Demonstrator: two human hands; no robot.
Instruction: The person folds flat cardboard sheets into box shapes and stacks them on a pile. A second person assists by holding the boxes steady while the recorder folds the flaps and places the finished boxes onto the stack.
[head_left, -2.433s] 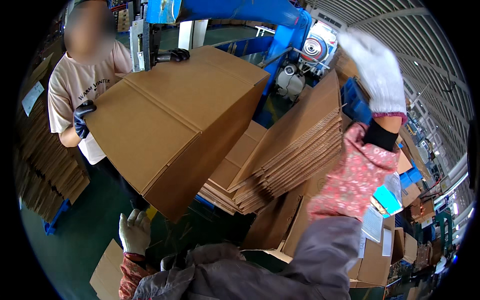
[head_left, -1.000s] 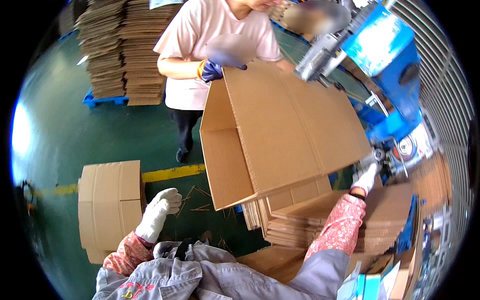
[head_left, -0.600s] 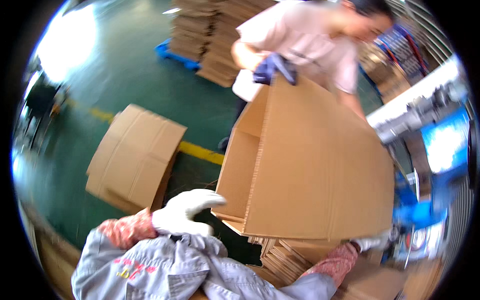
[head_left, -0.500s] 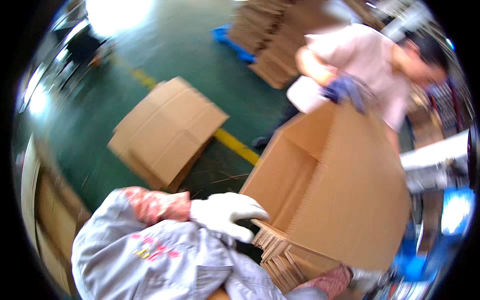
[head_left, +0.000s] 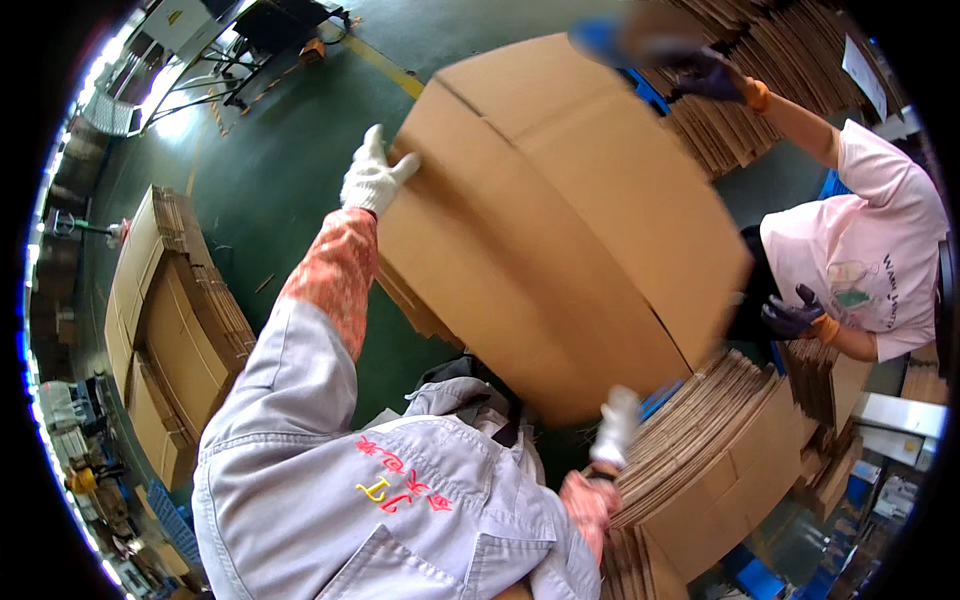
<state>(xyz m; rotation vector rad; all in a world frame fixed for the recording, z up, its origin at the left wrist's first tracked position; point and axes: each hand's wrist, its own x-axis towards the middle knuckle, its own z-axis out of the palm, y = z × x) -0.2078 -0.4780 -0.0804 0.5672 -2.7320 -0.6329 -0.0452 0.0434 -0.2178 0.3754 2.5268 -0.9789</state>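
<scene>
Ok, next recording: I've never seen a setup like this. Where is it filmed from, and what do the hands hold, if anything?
No robot here: a head-worn fisheye camera looks down, so edges bend. The person's white-gloved left hand is open at the edge of a large cardboard carton. The right hand is blurred near its lower end, beside stacked flat cardboard. I can't confirm either has a grip. A co-worker stands at right; more cardboard lies at left.

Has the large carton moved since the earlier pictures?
Yes: relative to the cardboard stack, the large carton has shifted left, from above it to beside it.
</scene>
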